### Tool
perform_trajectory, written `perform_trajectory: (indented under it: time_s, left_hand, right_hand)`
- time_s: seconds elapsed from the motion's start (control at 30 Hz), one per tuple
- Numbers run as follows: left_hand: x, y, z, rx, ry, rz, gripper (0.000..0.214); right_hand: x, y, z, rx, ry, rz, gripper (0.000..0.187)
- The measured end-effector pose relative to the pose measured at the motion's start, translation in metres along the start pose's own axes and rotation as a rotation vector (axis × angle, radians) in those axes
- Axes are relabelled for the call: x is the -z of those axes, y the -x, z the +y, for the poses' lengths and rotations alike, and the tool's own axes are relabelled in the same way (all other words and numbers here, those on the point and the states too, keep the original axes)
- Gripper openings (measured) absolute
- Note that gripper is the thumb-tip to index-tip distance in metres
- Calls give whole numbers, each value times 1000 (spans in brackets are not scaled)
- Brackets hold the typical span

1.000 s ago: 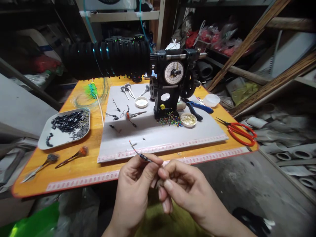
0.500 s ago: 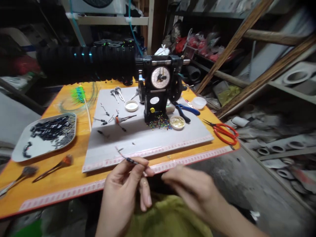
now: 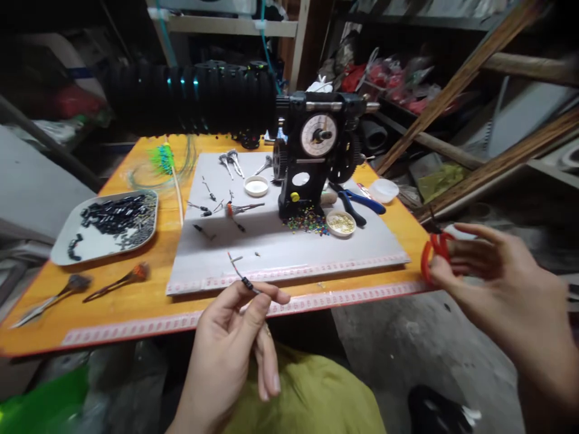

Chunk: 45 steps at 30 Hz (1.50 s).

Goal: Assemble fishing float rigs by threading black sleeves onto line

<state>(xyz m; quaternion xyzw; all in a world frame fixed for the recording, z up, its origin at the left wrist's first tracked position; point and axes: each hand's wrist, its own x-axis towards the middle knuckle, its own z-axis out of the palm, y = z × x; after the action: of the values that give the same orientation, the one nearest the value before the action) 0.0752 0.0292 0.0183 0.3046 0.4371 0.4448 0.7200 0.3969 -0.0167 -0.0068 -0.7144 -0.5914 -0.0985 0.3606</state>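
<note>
Between thumb and index finger, my left hand (image 3: 239, 337) pinches a small black piece with thin wire ends (image 3: 246, 282), just above the table's front edge. Its other fingers curl loosely below. At the table's right corner my right hand (image 3: 502, 283) closes on the red-handled scissors (image 3: 427, 259); the fingers cover much of the handles, and the blades are hard to see. Similar small black pieces (image 3: 206, 213) with wire ends lie on the grey board (image 3: 289, 265), beside an orange-tipped bundle (image 3: 230, 209).
A black machine with a dial (image 3: 319, 134) stands on the board. Near its base are coloured beads (image 3: 307, 222), a dish of gold bits (image 3: 341, 223) and blue-handled pliers (image 3: 366, 202). A white tray (image 3: 61, 244) of black pieces sits left, with brush-like bundles (image 3: 75, 283) in front.
My right hand has moved from beside the left hand out to the right and taken hold of the scissors. The left hand keeps its pinch. The view has shifted.
</note>
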Motion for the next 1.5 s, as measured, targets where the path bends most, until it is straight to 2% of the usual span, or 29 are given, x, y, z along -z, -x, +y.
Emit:
perform_trajectory:
  time_s: [0.03, 0.1, 0.2, 0.27, 0.33, 0.4, 0.57, 0.7, 0.87, 0.97, 1.03, 1.1, 1.13, 1.17, 1.23, 1.27, 1.3, 1.4, 1.5]
  left_hand:
    - [0, 1, 1, -1, 18, 5, 21]
    - [1, 1, 1, 8, 52, -8, 19]
    - [7, 0, 1, 26, 83, -86, 17]
    - [12, 0, 0, 31, 96, -155, 18]
    - [16, 1, 0, 30, 124, -184, 18]
    - [17, 2, 0, 36, 160, -161, 17]
    - [14, 6, 2, 66, 179, -78, 20]
    - [14, 6, 2, 73, 166, -68, 22]
    - [14, 5, 2, 81, 219, -111, 18]
    - [16, 3, 0, 75, 241, -144, 15]
    - [19, 2, -1, 71, 253, -181, 13]
    - [22, 0, -1, 69, 266, -196, 13]
    - [23, 0, -1, 72, 274, -198, 13]
    - [25, 0, -1, 77, 285, -195, 13]
    - [27, 1, -1, 92, 309, -184, 11]
    - [27, 1, 0, 102, 317, -181, 10]
    - [28, 2, 0, 107, 325, -177, 10]
    - [31, 4, -1, 90, 379, -218, 19]
    - [35, 6, -3, 81, 453, -284, 24]
  right_hand:
    - [-1, 8, -18, 25, -84, -68, 51]
    - [-4, 22, -58, 62, -336, -302, 40]
    - [-12, 36, -113, 256, -533, -543, 49]
    - [-19, 40, -138, 277, -677, -695, 43]
    - [-25, 42, -152, 224, -790, -794, 27]
    - [-31, 43, -158, 135, -840, -842, 20]
    - [-37, 44, -163, -27, -907, -947, 30]
    - [-38, 42, -165, -26, -892, -946, 33]
    - [-40, 39, -165, 22, -872, -898, 35]
    - [-39, 42, -166, 55, -875, -888, 30]
    - [-34, 48, -161, 87, -885, -826, 25]
    - [-26, 52, -147, 97, -852, -687, 30]
    - [-22, 51, -135, 58, -785, -596, 34]
    - [-18, 47, -120, -4, -691, -489, 36]
    - [-13, 32, -84, -168, -314, -290, 41]
    - [-11, 20, -64, -179, -76, -167, 47]
    - [-11, 7, -44, -182, 37, -87, 49]
    - [-16, -29, 7, -159, 301, -137, 39]
    - [-23, -45, 28, -60, 328, -191, 28]
